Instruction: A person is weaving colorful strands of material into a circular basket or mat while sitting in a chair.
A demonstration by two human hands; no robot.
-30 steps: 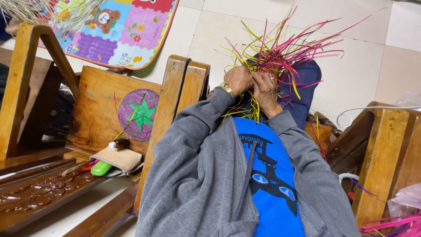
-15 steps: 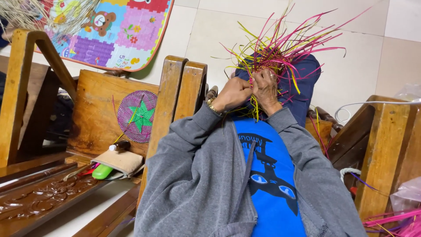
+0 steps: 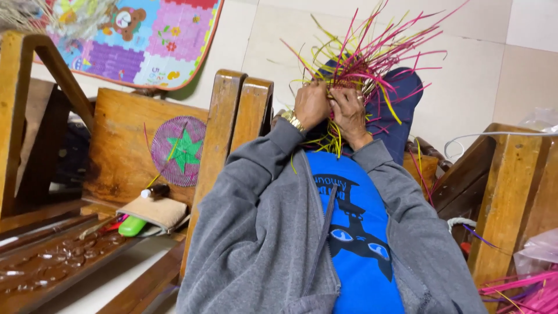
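- Head view: left hand (image 3: 311, 104) and right hand (image 3: 349, 110) were both closed on the woven piece of pink and yellow strips (image 3: 360, 64), held above the knee (image 3: 401, 99) (loose ends fanning upward).
- Woven disc with green star (image 3: 178, 151) lay on the wooden bench (image 3: 116, 145), well apart.

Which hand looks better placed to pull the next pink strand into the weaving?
Probably the right hand: it sits directly under the fan of loose pink and yellow weaving strands. The left hand, with its gold wristwatch, grips the woven part's left side.
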